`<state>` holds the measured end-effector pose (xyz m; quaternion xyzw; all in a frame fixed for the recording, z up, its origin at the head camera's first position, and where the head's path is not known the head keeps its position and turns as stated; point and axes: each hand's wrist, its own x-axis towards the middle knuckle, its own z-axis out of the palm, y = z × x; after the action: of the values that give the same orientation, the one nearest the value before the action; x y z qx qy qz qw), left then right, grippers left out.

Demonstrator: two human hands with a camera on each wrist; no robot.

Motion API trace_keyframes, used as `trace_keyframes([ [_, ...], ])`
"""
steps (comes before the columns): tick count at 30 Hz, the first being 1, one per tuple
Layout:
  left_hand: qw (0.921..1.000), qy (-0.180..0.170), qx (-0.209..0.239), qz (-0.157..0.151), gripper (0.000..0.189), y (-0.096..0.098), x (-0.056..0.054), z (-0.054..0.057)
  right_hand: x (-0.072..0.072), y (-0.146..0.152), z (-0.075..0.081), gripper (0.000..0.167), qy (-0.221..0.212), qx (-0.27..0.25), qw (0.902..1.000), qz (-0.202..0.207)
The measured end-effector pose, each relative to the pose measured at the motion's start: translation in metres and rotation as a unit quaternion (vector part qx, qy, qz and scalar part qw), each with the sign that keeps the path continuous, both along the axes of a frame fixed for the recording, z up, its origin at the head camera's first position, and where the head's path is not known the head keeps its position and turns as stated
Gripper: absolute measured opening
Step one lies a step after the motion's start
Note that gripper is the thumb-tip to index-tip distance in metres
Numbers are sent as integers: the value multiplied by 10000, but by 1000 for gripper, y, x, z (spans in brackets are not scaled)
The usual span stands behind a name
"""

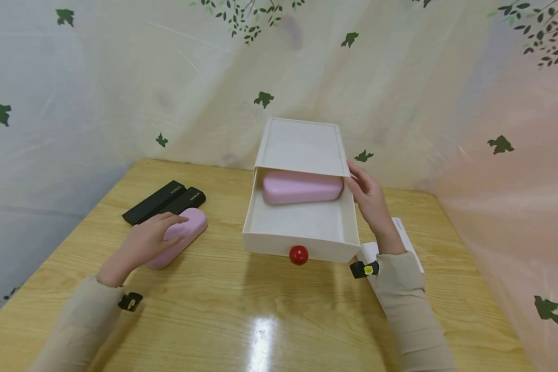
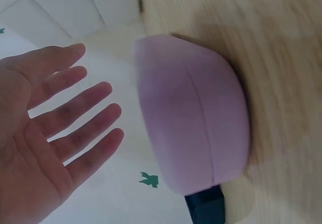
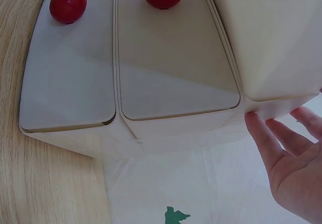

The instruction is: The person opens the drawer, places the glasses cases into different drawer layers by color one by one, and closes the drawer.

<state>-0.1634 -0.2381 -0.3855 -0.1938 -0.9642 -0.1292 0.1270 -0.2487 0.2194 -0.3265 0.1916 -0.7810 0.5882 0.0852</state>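
My left hand (image 1: 149, 240) hovers over a pink glasses-case-like box (image 1: 195, 222) on the table, its fingers extended. In the left wrist view a gap shows between the spread fingers and that pink case (image 2: 193, 113). A small white drawer cabinet (image 1: 304, 147) stands at the middle; its top drawer (image 1: 302, 227) is pulled out by its red-knobbed front. Inside, toward the back, lies a second pink case (image 1: 302, 187), partly under the cabinet top. With extended fingers my right hand (image 1: 369, 204) touches the cabinet's right side, as the right wrist view also shows.
Two black oblong cases (image 1: 154, 201) lie side by side behind the left pink case. Below the pulled-out drawer, two closed drawers (image 3: 173, 58) with red knobs show. A white flat object (image 1: 406, 243) lies right of the cabinet, partly behind my right forearm. Leaf-patterned curtains surround the table.
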Motion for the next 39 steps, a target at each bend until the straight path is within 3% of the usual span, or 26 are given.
trace_keyframes([
  [9, 9993, -289, -67, 232, 37, -8, 4, -7, 1, 3, -2, 50, 7, 5, 10000, 50],
  [32, 9925, -956, -99, 754, 57, -10, -2, -15, 0, 5, -1, 51, -48, 31, 10000, 80],
  [36, 9935, -880, -147, 706, 57, -6, 1, -16, 0, 5, -1, 51, -52, 54, 9999, 76],
  [39, 9958, -765, -133, 475, 56, 0, 4, -16, 1, 5, -1, 50, -62, 41, 9999, 84],
])
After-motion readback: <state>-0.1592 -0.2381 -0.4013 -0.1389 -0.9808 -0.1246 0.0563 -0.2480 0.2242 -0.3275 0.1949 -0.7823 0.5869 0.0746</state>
